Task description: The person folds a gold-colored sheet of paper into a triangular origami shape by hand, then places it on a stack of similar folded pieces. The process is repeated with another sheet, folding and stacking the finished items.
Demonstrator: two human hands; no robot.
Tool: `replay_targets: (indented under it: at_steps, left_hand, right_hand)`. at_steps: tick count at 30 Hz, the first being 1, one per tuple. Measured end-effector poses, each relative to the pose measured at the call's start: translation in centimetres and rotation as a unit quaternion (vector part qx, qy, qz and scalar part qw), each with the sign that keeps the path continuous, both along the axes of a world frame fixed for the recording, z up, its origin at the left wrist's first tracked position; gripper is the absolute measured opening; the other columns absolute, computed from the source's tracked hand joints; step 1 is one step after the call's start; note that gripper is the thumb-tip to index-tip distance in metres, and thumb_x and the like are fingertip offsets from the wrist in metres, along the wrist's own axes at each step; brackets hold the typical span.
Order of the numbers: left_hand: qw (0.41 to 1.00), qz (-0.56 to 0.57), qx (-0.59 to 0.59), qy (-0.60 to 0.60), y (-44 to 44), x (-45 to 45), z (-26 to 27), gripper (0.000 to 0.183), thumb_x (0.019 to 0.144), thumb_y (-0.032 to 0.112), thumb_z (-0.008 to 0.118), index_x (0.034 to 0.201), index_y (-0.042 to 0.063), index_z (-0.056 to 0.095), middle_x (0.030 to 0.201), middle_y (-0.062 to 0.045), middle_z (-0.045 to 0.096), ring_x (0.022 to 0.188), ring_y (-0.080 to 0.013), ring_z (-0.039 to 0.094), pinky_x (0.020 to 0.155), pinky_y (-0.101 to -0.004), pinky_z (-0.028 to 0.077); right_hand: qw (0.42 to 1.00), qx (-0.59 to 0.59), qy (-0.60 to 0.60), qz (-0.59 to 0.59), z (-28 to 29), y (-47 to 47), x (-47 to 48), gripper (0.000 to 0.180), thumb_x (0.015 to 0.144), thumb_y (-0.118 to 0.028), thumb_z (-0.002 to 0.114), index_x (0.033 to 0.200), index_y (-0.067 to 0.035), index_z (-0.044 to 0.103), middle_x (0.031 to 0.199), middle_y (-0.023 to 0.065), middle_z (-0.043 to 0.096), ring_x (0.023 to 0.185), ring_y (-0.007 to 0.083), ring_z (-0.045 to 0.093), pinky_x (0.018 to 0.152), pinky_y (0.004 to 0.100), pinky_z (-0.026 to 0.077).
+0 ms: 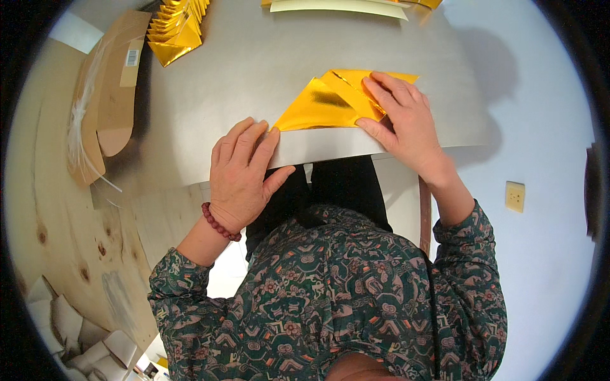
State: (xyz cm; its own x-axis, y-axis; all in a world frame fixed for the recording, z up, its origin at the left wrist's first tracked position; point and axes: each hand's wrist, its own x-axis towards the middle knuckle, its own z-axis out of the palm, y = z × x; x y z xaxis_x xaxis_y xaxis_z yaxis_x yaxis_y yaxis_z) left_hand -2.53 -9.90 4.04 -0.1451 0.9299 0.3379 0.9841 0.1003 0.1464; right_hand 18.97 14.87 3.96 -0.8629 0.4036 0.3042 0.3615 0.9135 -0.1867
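Observation:
A sheet of gold foil paper [329, 102], folded into slanting flaps, lies near the front edge of the grey tabletop [228, 85]. My right hand [405, 114] holds its right part, fingers spread over the folded flap and thumb at the front edge. My left hand [243, 171] rests palm down at the table edge with the index fingertip against the paper's pointed left corner. Its thumb sticks out to the side, and nothing shows in its grasp. The paper beneath my right fingers is hidden.
A row of folded gold foil pieces [178, 35] stands at the back left. At the far edge lies a pale paper stack [338, 8] with gold foil. A cardboard piece [116, 95] with plastic strands is on the left. A wall with an outlet [514, 196] borders the right.

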Motion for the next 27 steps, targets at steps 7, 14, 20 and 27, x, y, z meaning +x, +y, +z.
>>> replay_targets:
  at_steps: [7, 14, 20, 27]
  left_hand:
    - [0.987, -0.111, 0.109, -0.03, 1.3, 1.1, -0.8, 0.028, 0.081, 0.018, 0.086, 0.098, 0.005, 0.068, 0.121, -0.009, 0.069, 0.116, -0.0295, 0.061, 0.098, -0.0433, 0.05]
    - [0.939, -0.038, 0.12, -0.319, 1.2, 1.2, 2.0, 0.015, 0.087, 0.003, 0.08, 0.094, 0.005, 0.067, 0.096, -0.006, 0.072, 0.087, -0.0231, 0.067, 0.074, -0.0324, 0.054]
    - [0.954, 0.038, 0.05, -0.295, 5.7, -1.0, 4.0, 0.02, 0.09, 0.005, 0.075, 0.108, 0.004, 0.066, 0.092, -0.008, 0.07, 0.094, -0.0281, 0.065, 0.08, -0.0366, 0.055]
    - [0.982, -0.095, 0.116, -0.113, 8.5, 1.5, 0.7, 0.028, 0.083, 0.014, 0.081, 0.109, 0.012, 0.073, 0.118, -0.007, 0.068, 0.115, -0.0307, 0.06, 0.096, -0.0432, 0.051]
  right_hand:
    - [0.999, -0.027, -0.018, 0.042, 1.0, -2.0, 4.0, 0.071, 0.085, -0.048, 0.077, 0.142, -0.01, 0.06, 0.147, 0.0094, 0.055, 0.134, 0.0344, 0.048, 0.114, 0.0479, 0.034]
    - [0.988, -0.098, 0.036, 0.116, 5.4, 0.2, 4.6, 0.038, 0.094, -0.012, 0.069, 0.132, -0.011, 0.068, 0.112, 0.0076, 0.073, 0.103, 0.0281, 0.067, 0.102, 0.0429, 0.046]
    - [0.97, -0.224, 0.048, 0.084, 6.5, 3.1, -0.1, 0.046, 0.093, -0.009, 0.063, 0.14, -0.01, 0.061, 0.116, 0.0168, 0.069, 0.104, 0.0325, 0.068, 0.09, 0.0409, 0.055]
    - [0.991, -0.117, 0.024, 0.068, 2.1, 3.7, -1.6, 0.039, 0.092, -0.012, 0.064, 0.13, -0.011, 0.066, 0.12, 0.0127, 0.064, 0.112, 0.0325, 0.062, 0.1, 0.0421, 0.052]
